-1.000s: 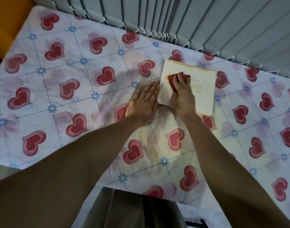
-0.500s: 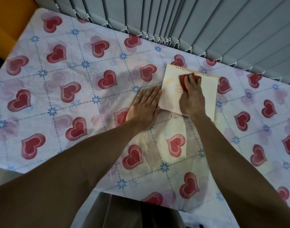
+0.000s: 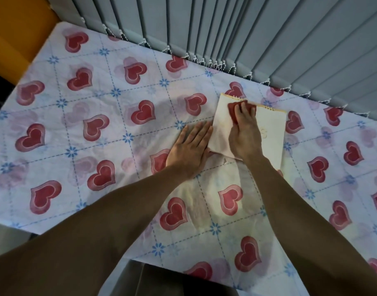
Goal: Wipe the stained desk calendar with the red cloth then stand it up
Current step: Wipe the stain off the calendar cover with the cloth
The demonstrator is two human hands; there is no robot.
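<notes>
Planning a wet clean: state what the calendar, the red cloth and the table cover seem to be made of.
Desk calendar: matte paper or card, likely; pale flat sheet with wire spiral loops on its far edge. Red cloth: soft fabric, bunched under the right hand. Table cover: thin printed cloth, perhaps; faint creases, no shine.

Calendar lying flat near the table's far edge

The desk calendar (image 3: 266,133) lies toward the far right of the table (image 3: 98,129), the cloth (image 3: 233,111) on its far left part under the right hand (image 3: 244,135); the left hand (image 3: 188,149) lies flat beside its left edge.
</notes>
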